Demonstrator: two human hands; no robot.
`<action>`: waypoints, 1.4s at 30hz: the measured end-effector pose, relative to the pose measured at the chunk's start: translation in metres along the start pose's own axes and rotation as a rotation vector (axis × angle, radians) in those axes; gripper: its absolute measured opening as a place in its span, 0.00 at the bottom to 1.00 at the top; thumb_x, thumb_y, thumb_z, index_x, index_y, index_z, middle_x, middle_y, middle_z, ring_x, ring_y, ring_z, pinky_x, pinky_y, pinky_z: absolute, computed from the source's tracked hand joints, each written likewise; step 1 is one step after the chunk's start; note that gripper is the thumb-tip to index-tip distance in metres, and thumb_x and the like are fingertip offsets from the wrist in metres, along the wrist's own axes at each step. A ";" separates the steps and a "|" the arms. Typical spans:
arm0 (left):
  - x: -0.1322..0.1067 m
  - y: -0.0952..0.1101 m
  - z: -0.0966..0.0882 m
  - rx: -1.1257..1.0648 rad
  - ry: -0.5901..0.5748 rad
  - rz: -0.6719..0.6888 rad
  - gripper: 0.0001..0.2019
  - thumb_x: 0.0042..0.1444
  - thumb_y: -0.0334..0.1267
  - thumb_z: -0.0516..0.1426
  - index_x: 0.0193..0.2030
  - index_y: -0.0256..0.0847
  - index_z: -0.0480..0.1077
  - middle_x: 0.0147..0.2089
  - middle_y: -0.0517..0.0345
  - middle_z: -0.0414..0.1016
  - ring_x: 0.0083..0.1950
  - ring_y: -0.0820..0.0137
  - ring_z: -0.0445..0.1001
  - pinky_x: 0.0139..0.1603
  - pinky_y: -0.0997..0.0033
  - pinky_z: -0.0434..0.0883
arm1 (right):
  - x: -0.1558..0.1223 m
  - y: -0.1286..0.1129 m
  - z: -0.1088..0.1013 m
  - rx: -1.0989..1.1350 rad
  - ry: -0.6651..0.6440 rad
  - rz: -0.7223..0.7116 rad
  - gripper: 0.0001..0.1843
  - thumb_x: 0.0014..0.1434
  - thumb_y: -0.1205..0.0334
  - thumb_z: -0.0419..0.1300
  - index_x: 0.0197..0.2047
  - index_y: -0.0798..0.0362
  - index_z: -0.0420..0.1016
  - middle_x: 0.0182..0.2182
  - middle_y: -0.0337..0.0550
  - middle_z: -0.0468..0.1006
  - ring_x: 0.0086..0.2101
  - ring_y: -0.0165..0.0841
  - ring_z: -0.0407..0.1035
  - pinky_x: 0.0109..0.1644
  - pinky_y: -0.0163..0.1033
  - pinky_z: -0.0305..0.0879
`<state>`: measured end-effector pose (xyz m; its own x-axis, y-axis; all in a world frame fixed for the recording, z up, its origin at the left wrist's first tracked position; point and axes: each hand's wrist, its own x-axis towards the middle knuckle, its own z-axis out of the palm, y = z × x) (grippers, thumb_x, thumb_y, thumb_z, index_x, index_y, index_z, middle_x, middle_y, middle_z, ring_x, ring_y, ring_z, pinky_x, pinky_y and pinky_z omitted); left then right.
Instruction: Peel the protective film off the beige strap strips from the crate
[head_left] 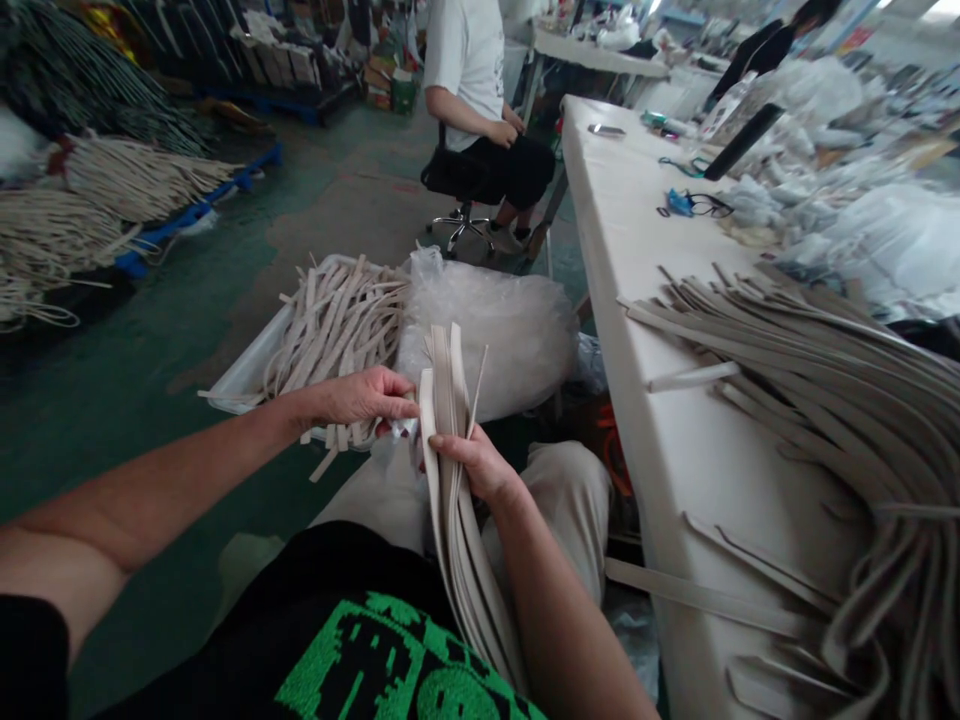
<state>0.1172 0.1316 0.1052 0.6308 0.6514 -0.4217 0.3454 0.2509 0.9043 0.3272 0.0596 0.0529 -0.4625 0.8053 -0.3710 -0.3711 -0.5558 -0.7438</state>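
right hand [484,462] clasping beige strips [450,400] — left hand [364,396] pinching, seemingly, white scrap [396,438] — green print [405,650] unreadable

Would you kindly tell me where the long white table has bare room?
The table is bare between the flat grey slab and long beige fabric strips, left of the black-framed glasses; another patch lies nearer than the short beige strip. Strips and crumpled clear plastic bags crowd its right side.

I can read no lettering; the green print [315,672] on my shirt [300,585], below my left hand [369,396], is illegible.
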 end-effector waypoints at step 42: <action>-0.061 -0.125 0.074 -0.521 0.242 -0.291 0.16 0.38 0.43 0.73 0.29 0.36 0.77 0.25 0.61 0.74 0.24 0.76 0.67 0.27 0.76 0.63 | 0.002 -0.006 -0.022 -0.108 0.349 -0.037 0.15 0.40 0.56 0.72 0.30 0.57 0.83 0.26 0.47 0.84 0.26 0.37 0.77 0.30 0.36 0.73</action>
<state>0.0875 0.0076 0.0128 0.3662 0.6321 -0.6828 0.0571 0.7172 0.6946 0.3463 0.0693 0.0439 -0.1405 0.8567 -0.4963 -0.2865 -0.5150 -0.8079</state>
